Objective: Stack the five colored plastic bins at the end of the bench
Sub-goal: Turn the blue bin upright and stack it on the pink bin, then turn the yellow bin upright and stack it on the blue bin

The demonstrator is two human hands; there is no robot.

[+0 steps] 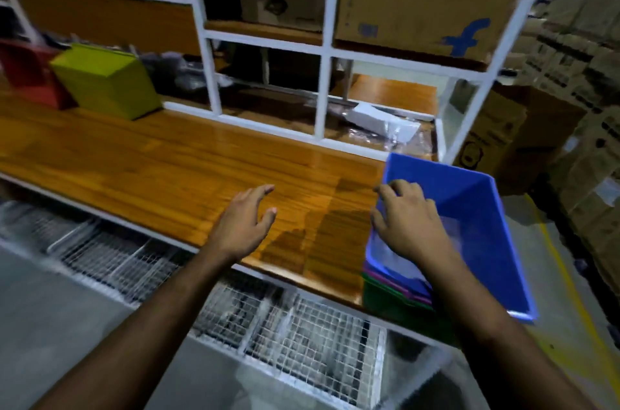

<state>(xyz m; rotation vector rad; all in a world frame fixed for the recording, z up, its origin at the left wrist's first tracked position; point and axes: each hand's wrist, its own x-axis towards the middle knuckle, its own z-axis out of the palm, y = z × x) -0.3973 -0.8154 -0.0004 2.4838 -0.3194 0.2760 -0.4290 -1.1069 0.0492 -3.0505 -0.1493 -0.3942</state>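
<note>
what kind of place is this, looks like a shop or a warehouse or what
Most likely a warehouse or packing area. Cardboard cartons are piled high on the right, a white shelf frame holds more boxes, and a long wooden bench carries colored plastic bins, with the blue bin at its end.

Both arms stretched forward, left hand (246, 221) open, palm down, right hand (407, 220) fingers bent, palm down

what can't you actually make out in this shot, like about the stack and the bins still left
- Bins under the blue bin, head view: only purple and green edge slivers show; the right hand and forearm cover the rest.
- Red bin: cut off by the left edge, partly behind the yellow-green bin.
- Clutter behind the yellow-green bin: dark and too blurred to identify.
</note>
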